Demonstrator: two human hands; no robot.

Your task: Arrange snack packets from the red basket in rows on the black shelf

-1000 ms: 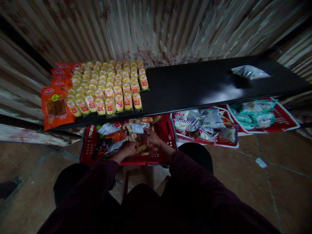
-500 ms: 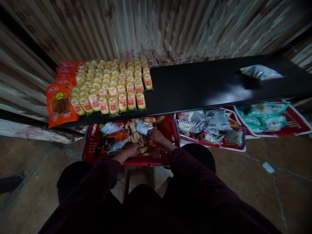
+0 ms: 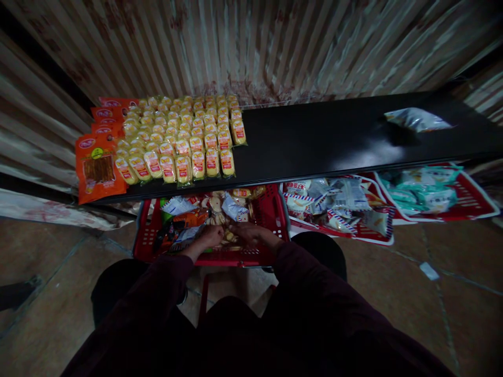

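Both hands are inside a red shopping basket (image 3: 281,220) below the front edge of the shelf. My left hand (image 3: 212,236) is curled closed over the middle of the basket; what its fingers hold is hidden. Close by on the right, my right hand (image 3: 253,234) reaches toward the left one, its fingers dim and blurred. Round biscuits (image 3: 230,238) in clear wrap show between and behind the hands. Beyond them rests a white and blue packet (image 3: 234,207). Dark and orange packets (image 3: 192,219) fill the basket's left side.
On the black shelf (image 3: 306,141), rows of yellow wrapped cakes (image 3: 183,141) and orange snack bags (image 3: 98,167) stand at left. A silvery packet (image 3: 418,119) lies at right. Beneath are a basket of white packets (image 3: 349,193) and one of green packets (image 3: 436,193).
My right hand has left the white and blue packet and come down toward my left hand. My left hand has shifted slightly up and curled closed.
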